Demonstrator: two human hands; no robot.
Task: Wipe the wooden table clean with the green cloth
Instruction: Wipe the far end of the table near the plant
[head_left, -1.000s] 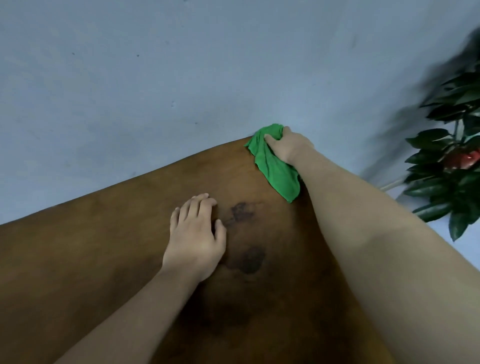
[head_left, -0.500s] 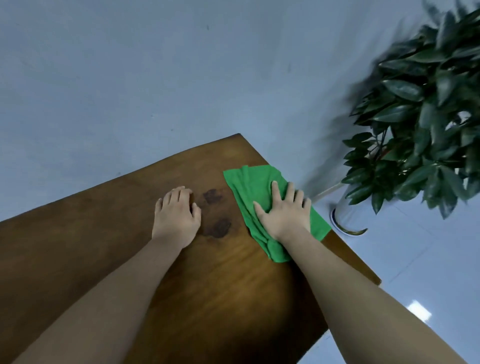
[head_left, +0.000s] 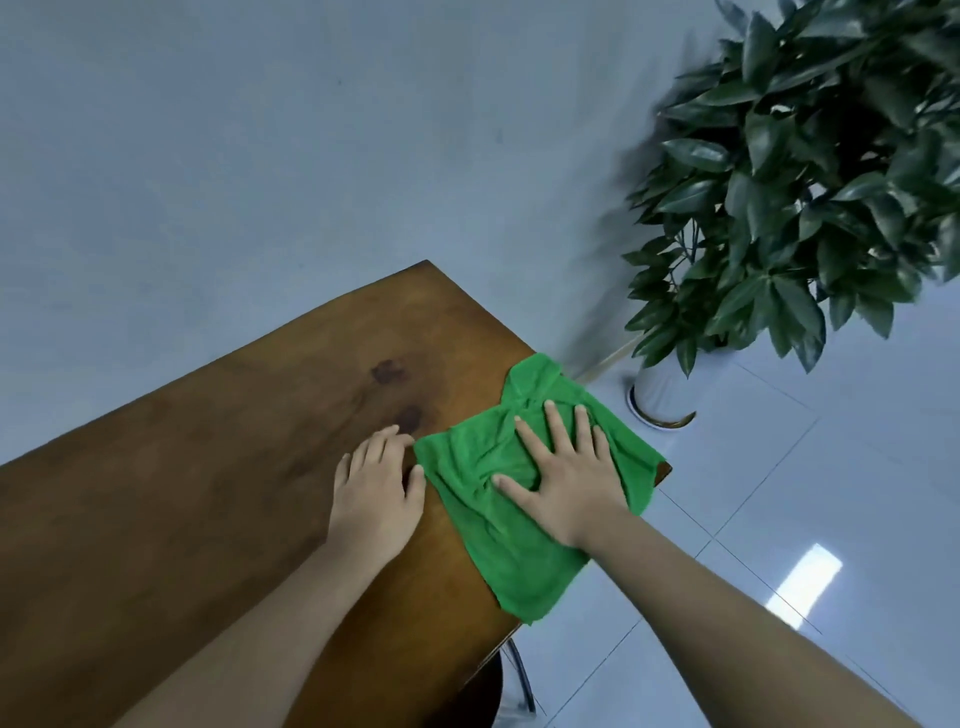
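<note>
right hand (head_left: 566, 483) presses flat on green cloth (head_left: 519, 551) at the wooden table (head_left: 182, 493) edge; left hand (head_left: 375, 496) rests beside it.

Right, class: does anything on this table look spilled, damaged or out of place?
Two dark stains mark the table just beyond the left hand. The cloth under the right hand overhangs the table's right edge.

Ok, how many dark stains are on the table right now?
2. The far stain sits toward the far corner of the wooden table; the near stain lies just beyond the left hand, beside the green cloth. More may be hidden under the cloth or that hand.
</note>
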